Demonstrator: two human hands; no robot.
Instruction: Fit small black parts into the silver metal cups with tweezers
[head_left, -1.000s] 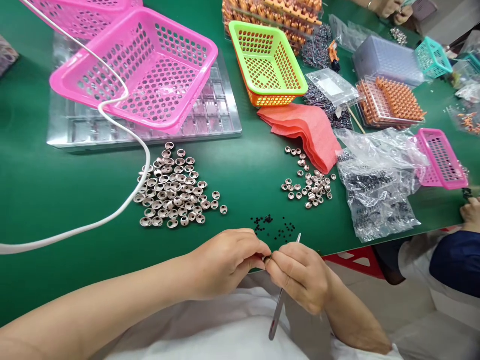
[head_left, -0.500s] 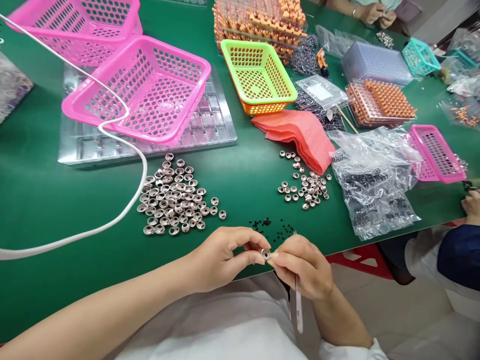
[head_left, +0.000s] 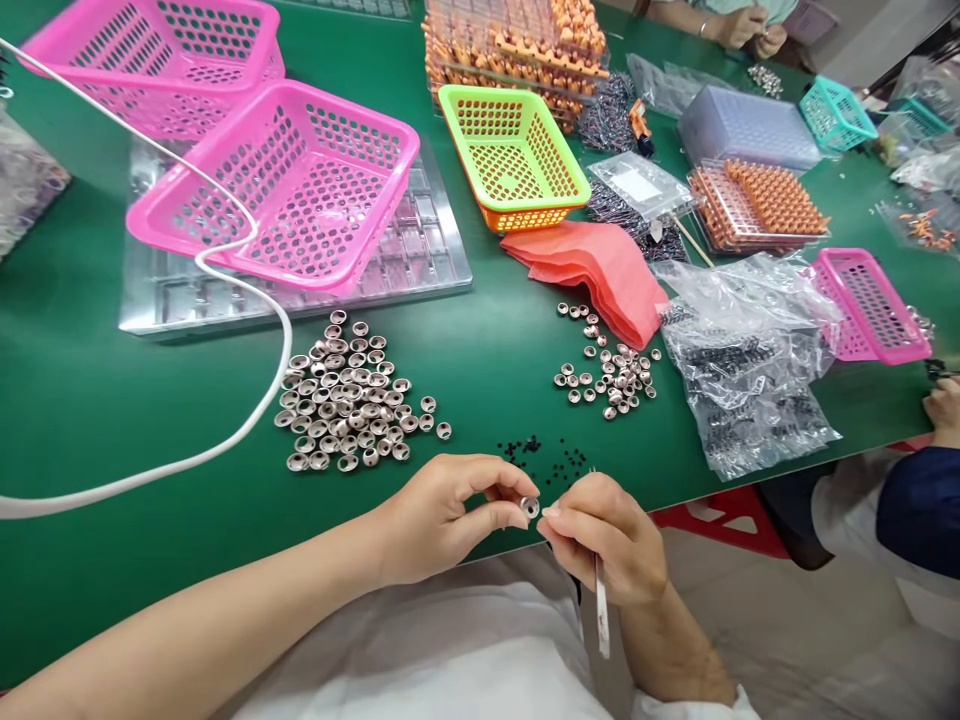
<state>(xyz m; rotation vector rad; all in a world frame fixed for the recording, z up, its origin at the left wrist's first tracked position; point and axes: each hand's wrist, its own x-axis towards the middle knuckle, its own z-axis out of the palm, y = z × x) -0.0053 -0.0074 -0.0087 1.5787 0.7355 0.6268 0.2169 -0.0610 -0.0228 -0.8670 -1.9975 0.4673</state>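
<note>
Between thumb and forefinger, my left hand pinches a small silvery metal ring at the table's near edge. Just right of it, my right hand is closed around white tweezers, whose handle hangs below the palm. A narrow gap separates the right fingertips from the ring. Tiny black pieces are scattered on the green table beyond my hands. A large pile of metal rings lies to the left, and a smaller group of rings lies to the right.
Pink baskets rest at the left, one on a clear tray, with a white cable crossing them. Behind are a green basket and red cloth. Plastic bags lie right. Other people's hands show at the far edge.
My right fingertips have moved slightly away from the ring, opening a small gap. The tweezers' handle has shifted a little to the right. My left hand has hardly moved.
</note>
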